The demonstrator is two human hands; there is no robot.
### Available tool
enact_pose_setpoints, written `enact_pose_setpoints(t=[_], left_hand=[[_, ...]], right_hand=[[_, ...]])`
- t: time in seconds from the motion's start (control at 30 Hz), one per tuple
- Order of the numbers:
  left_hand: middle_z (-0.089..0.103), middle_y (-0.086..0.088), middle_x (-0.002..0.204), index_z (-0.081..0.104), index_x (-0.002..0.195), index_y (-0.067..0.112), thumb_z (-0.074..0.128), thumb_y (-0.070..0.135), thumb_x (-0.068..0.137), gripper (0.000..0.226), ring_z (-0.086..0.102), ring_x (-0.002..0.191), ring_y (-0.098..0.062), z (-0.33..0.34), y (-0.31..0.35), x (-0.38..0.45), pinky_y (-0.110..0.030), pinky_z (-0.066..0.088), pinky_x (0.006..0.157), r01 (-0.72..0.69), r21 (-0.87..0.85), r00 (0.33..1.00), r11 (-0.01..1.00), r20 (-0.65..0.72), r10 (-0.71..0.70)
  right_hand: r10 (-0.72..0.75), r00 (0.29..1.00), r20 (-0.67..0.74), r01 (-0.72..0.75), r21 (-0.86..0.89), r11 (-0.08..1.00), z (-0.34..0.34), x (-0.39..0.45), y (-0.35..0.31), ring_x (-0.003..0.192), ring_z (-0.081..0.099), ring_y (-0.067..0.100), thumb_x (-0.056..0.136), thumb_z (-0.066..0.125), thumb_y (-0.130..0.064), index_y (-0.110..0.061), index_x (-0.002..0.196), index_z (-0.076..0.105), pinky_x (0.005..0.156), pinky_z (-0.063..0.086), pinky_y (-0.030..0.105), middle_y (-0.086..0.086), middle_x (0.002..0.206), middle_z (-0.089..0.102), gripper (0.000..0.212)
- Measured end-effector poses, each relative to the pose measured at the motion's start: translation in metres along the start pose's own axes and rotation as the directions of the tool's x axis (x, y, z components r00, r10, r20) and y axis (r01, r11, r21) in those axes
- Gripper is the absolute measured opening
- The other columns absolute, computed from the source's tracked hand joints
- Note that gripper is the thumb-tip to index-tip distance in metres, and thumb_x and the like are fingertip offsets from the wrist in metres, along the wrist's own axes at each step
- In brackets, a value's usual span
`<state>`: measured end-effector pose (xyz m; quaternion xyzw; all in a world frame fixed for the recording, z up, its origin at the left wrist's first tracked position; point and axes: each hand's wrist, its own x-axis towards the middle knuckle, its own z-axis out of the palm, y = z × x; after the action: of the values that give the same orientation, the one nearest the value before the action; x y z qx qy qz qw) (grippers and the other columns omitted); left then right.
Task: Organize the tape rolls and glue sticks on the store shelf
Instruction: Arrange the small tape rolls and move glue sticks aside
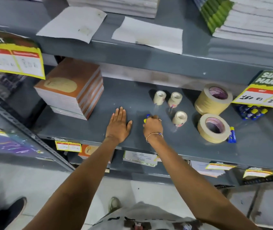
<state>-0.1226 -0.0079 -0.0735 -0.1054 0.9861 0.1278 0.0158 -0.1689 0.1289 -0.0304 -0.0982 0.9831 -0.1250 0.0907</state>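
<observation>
My right hand [152, 126] is closed around a blue and yellow glue stick [147, 117], whose tip pokes out above my fingers over the grey shelf [85, 130]. My left hand [118, 124] lies flat and open on the shelf just left of it. Three small tape rolls [159, 96] [175, 99] [180, 118] stand to the right of my right hand. Two large beige tape rolls [213, 99] [213, 127] sit further right. Another glue stick [231, 134] lies beside the nearer large roll. A cluster of glue sticks [252, 112] lies at the far right.
A stack of brown notebooks [69, 88] stands on the shelf at the left. Yellow price tags [263, 95] hang from the shelf above at the right and at the left [14, 61]. Paper stacks fill the upper shelf. Bare shelf shows between the notebooks and my hands.
</observation>
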Motion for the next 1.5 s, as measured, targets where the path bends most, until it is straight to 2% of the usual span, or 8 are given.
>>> enact_pose_setpoints(t=[0.33,0.67,0.83,0.93,1.0,1.17,1.27,1.5], left_hand=[[-0.003,-0.016,0.16,0.001,0.148,-0.001,0.022,0.034,0.101,0.063,-0.006,0.148,-0.026,0.001,0.021,0.007,-0.036,-0.003,0.121,0.02,-0.064,1.0,0.998,-0.004,-0.02],[0.0,-0.017,0.159,0.004,0.148,-0.002,0.018,0.042,0.1,0.067,-0.005,0.148,-0.027,0.018,0.08,0.019,-0.037,-0.005,0.12,-0.041,-0.09,0.998,0.995,0.032,0.044],[0.006,-0.023,0.158,0.008,0.146,-0.007,0.025,0.041,0.099,0.07,0.001,0.147,-0.032,0.025,0.105,0.029,-0.041,0.001,0.121,0.078,-0.115,0.996,0.99,-0.022,-0.081],[0.012,-0.027,0.156,0.012,0.145,-0.009,0.03,0.04,0.098,0.07,0.007,0.146,-0.035,0.032,0.114,0.028,-0.043,0.006,0.121,0.094,-0.119,0.99,0.988,-0.094,-0.105],[0.015,-0.027,0.155,0.014,0.145,-0.009,0.032,0.039,0.098,0.069,0.01,0.146,-0.036,0.034,0.112,0.026,-0.043,0.008,0.121,0.09,-0.117,0.986,0.989,-0.13,-0.105],[0.018,-0.026,0.154,0.017,0.145,-0.007,0.035,0.039,0.098,0.068,0.012,0.146,-0.036,0.036,0.11,0.027,-0.043,0.01,0.12,0.081,-0.098,0.98,0.992,-0.171,-0.097],[0.02,-0.025,0.154,0.02,0.145,-0.006,0.038,0.039,0.098,0.067,0.013,0.145,-0.036,0.038,0.108,0.028,-0.043,0.011,0.12,0.086,-0.092,0.979,0.992,-0.179,-0.101],[0.017,-0.021,0.156,0.02,0.146,-0.003,0.038,0.04,0.098,0.067,0.01,0.147,-0.033,0.04,0.11,0.029,-0.042,0.008,0.121,0.099,-0.109,0.974,0.989,-0.191,-0.119]], right_hand=[[0.099,0.995,-0.007,-0.099,-0.109,0.989,0.001,-0.01,0.0,0.126,0.044,0.036,0.099,0.037,-0.007,-0.001,0.13,0.04,0.098,0.043,0.044,0.02,0.136,0.043,0.032],[0.303,0.895,-0.328,-0.206,0.299,0.932,-0.149,-0.065,0.129,0.099,0.061,0.044,0.092,0.049,-0.026,0.001,0.105,0.063,0.076,0.044,0.039,0.03,0.107,0.064,0.033],[0.624,0.754,-0.205,-0.46,0.513,0.725,-0.175,-0.076,0.259,0.079,0.026,0.024,0.09,0.061,-0.026,-0.002,0.058,0.05,0.069,0.033,0.03,0.023,0.073,0.04,0.041],[0.692,0.72,-0.059,-0.56,0.538,0.629,-0.162,-0.045,0.304,0.076,0.048,0.048,0.09,0.06,-0.028,-0.006,0.06,0.052,0.063,0.038,0.029,0.03,0.07,0.053,0.038],[0.67,0.742,0.019,-0.566,0.553,0.612,-0.144,-0.02,0.325,0.064,0.059,0.038,0.088,0.059,-0.029,-0.007,0.059,0.054,0.059,0.046,0.033,0.016,0.056,0.061,0.037],[0.637,0.77,0.033,-0.543,0.56,0.626,-0.116,0.009,0.34,0.074,0.053,0.027,0.084,0.064,-0.028,0.004,0.086,0.066,0.068,0.044,0.032,0.017,0.08,0.057,0.032],[0.612,0.791,0.018,-0.512,0.566,0.645,-0.117,0.006,0.338,0.074,0.047,0.026,0.086,0.064,-0.024,0.0,0.075,0.06,0.068,0.037,0.03,0.015,0.079,0.053,0.027],[0.569,0.818,-0.084,-0.43,0.567,0.703,-0.107,-0.011,0.347,0.1,0.065,0.037,0.089,0.06,-0.023,0.004,0.098,0.072,0.077,0.048,0.031,0.025,0.103,0.071,0.031]])
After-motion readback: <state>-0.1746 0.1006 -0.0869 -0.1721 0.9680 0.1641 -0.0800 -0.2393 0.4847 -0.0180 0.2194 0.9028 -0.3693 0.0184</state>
